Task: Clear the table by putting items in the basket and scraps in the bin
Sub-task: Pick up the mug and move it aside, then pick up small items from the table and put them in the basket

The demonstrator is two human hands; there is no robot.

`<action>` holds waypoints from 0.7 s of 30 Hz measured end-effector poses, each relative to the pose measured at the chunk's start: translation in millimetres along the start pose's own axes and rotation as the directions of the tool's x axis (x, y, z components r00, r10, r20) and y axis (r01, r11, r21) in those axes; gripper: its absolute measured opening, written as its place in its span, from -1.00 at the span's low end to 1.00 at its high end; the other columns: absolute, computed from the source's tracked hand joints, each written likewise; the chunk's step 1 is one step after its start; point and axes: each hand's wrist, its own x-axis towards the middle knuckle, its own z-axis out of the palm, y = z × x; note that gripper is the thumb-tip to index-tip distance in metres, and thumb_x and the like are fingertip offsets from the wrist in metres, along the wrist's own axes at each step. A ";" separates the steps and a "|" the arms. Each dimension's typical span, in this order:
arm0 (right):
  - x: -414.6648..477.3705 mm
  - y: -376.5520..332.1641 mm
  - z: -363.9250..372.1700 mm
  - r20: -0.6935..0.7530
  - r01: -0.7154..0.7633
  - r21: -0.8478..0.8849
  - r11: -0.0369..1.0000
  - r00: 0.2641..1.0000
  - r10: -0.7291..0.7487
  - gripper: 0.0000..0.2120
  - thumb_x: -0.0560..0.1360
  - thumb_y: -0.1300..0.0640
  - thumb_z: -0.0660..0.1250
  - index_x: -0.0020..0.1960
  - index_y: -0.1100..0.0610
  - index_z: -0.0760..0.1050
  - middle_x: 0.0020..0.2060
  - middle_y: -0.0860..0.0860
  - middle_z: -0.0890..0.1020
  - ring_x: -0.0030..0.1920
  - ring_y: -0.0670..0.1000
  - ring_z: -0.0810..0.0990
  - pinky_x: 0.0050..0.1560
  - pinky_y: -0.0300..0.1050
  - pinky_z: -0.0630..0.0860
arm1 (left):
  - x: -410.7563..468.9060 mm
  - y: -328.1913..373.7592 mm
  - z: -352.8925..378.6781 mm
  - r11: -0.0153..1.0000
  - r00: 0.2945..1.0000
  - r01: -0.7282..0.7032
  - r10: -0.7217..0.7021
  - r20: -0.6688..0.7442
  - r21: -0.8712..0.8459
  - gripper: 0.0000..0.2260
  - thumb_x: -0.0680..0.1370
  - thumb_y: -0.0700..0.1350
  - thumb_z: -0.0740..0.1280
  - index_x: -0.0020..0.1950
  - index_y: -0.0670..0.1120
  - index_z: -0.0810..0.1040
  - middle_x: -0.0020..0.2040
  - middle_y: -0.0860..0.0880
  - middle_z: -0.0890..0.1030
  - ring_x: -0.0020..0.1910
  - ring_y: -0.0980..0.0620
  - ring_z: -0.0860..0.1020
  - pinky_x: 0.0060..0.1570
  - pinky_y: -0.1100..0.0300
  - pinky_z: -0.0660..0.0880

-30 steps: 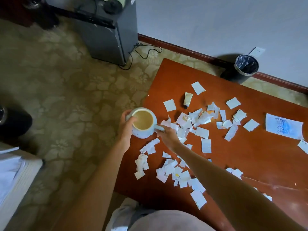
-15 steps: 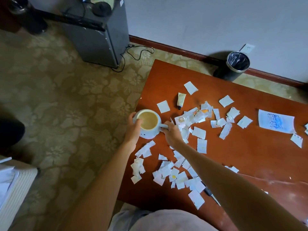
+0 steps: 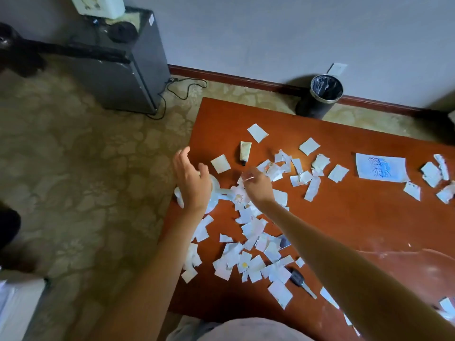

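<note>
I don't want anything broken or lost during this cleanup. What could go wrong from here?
1. The mug stands right at the left edge of the table, under the left hand. A nudge could tip it onto the carpet.
2. The key lies partly among the paper scraps near the front edge. It could be swept up with them and end up in the bin.

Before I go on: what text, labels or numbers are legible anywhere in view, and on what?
Nothing can be read for certain.
Large white sheet: blue printed characters, too blurred to read.
Small tube: any label is too small to read.
Sticker on the grey cabinet: too small to read.
Paper scraps: faint coloured marks on a few, unreadable.
</note>
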 end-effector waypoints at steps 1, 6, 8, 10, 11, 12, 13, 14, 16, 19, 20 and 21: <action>4.6 2.5 -8.5 -0.034 -0.001 0.026 1.000 0.999 0.002 -0.73 0.52 0.39 0.16 0.16 0.22 0.49 0.14 0.14 0.59 0.14 0.13 0.55 0.00 -0.19 0.50 | 4.7 12.4 8.3 0.999 0.998 -0.032 0.033 0.048 -0.027 -0.62 0.57 -0.21 0.17 0.40 -0.14 0.30 0.39 -0.16 0.35 0.37 -0.11 0.35 0.34 -0.02 0.40; 28.8 26.1 -44.7 -0.140 -0.068 0.065 0.996 0.987 0.077 -0.76 0.55 0.34 0.14 0.15 0.23 0.50 0.13 0.15 0.59 0.09 0.14 0.58 0.05 -0.11 0.56 | 27.9 52.4 63.6 0.984 0.936 -0.074 0.012 0.351 0.163 -0.71 0.58 -0.18 0.21 0.30 -0.20 0.39 0.29 -0.17 0.43 0.28 -0.11 0.43 0.22 0.11 0.44; 37.0 37.5 -54.4 -0.158 -0.097 0.084 0.992 0.981 0.110 -0.76 0.58 0.28 0.14 0.17 0.22 0.50 0.16 0.15 0.59 0.10 0.15 0.59 0.07 -0.10 0.55 | 32.6 50.3 86.1 0.959 0.905 -0.054 -0.071 0.420 0.278 -0.70 0.59 -0.14 0.21 0.30 -0.22 0.38 0.30 -0.19 0.43 0.29 -0.13 0.43 0.20 0.08 0.45; 41.9 46.8 -60.9 -0.148 -0.122 0.115 0.986 0.979 0.138 -0.73 0.59 0.25 0.13 0.21 0.20 0.51 0.18 0.13 0.59 0.14 0.13 0.59 0.15 -0.07 0.54 | 35.4 43.2 103.9 0.916 0.889 -0.054 -0.137 0.437 0.398 -0.67 0.60 -0.11 0.20 0.33 -0.23 0.35 0.32 -0.22 0.42 0.30 -0.16 0.43 0.20 0.05 0.45; 43.9 50.4 -63.0 -0.135 -0.128 0.120 0.984 0.980 0.144 -0.73 0.59 0.24 0.13 0.22 0.20 0.51 0.19 0.13 0.59 0.16 0.12 0.59 0.17 -0.05 0.53 | 36.5 39.5 111.4 0.894 0.885 -0.064 -0.155 0.439 0.444 -0.65 0.61 -0.10 0.19 0.34 -0.23 0.33 0.32 -0.22 0.41 0.29 -0.17 0.43 0.18 0.05 0.46; 45.5 53.9 -64.2 -0.120 -0.138 0.119 0.983 0.981 0.152 -0.73 0.58 0.25 0.13 0.21 0.21 0.51 0.19 0.13 0.59 0.16 0.12 0.58 0.19 -0.04 0.53 | 37.6 36.7 118.1 0.875 0.884 -0.075 -0.164 0.439 0.478 -0.64 0.61 -0.10 0.19 0.36 -0.23 0.31 0.32 -0.23 0.41 0.29 -0.18 0.44 0.16 0.06 0.48; 46.7 57.0 -65.0 -0.108 -0.145 0.120 0.982 0.982 0.158 -0.73 0.58 0.26 0.14 0.20 0.23 0.51 0.18 0.14 0.59 0.16 0.13 0.58 0.19 -0.03 0.54 | 38.6 34.2 124.5 0.861 0.884 -0.085 -0.167 0.437 0.501 -0.62 0.60 -0.09 0.20 0.37 -0.22 0.29 0.33 -0.23 0.40 0.28 -0.18 0.45 0.14 0.06 0.49; 47.8 59.7 -65.4 -0.100 -0.153 0.123 0.981 0.981 0.165 -0.75 0.57 0.27 0.14 0.17 0.24 0.52 0.18 0.15 0.59 0.15 0.15 0.59 0.19 -0.02 0.55 | 39.4 32.7 130.3 0.849 0.885 -0.098 -0.164 0.436 0.519 -0.60 0.60 -0.09 0.21 0.38 -0.22 0.28 0.33 -0.23 0.39 0.27 -0.19 0.45 0.12 0.06 0.50; 48.0 64.5 -66.2 -0.093 -0.170 0.135 0.976 0.979 0.183 -0.78 0.56 0.27 0.16 0.13 0.24 0.53 0.17 0.16 0.59 0.13 0.17 0.59 0.15 -0.01 0.58 | 40.9 29.9 140.3 0.820 0.886 -0.129 -0.157 0.436 0.557 -0.54 0.58 -0.07 0.25 0.42 -0.20 0.23 0.35 -0.24 0.37 0.28 -0.20 0.45 0.11 0.04 0.51; 41.9 72.2 -66.5 -0.078 -0.181 0.147 0.972 0.978 0.194 -0.78 0.57 0.24 0.16 0.14 0.22 0.52 0.18 0.14 0.58 0.14 0.16 0.59 0.13 -0.03 0.58 | 44.6 24.1 148.9 0.774 0.887 -0.175 -0.145 0.438 0.609 -0.48 0.56 -0.09 0.29 0.44 -0.20 0.18 0.37 -0.26 0.36 0.28 -0.24 0.46 0.12 -0.01 0.52; 38.1 74.7 -67.1 -0.071 -0.180 0.152 0.972 0.979 0.192 -0.77 0.58 0.22 0.15 0.16 0.23 0.51 0.19 0.14 0.58 0.14 0.15 0.58 0.13 -0.05 0.57 | 45.6 22.0 149.8 0.760 0.890 -0.188 -0.136 0.435 0.622 -0.51 0.57 -0.12 0.28 0.43 -0.21 0.19 0.36 -0.27 0.37 0.28 -0.24 0.46 0.12 -0.01 0.52; 33.6 77.0 -68.1 -0.065 -0.178 0.164 0.970 0.979 0.191 -0.76 0.59 0.23 0.15 0.18 0.24 0.49 0.19 0.14 0.58 0.14 0.15 0.58 0.13 -0.06 0.56 | 46.4 20.1 149.9 0.746 0.896 -0.199 -0.125 0.427 0.636 -0.54 0.58 -0.15 0.26 0.42 -0.23 0.20 0.35 -0.28 0.39 0.27 -0.25 0.47 0.12 -0.01 0.52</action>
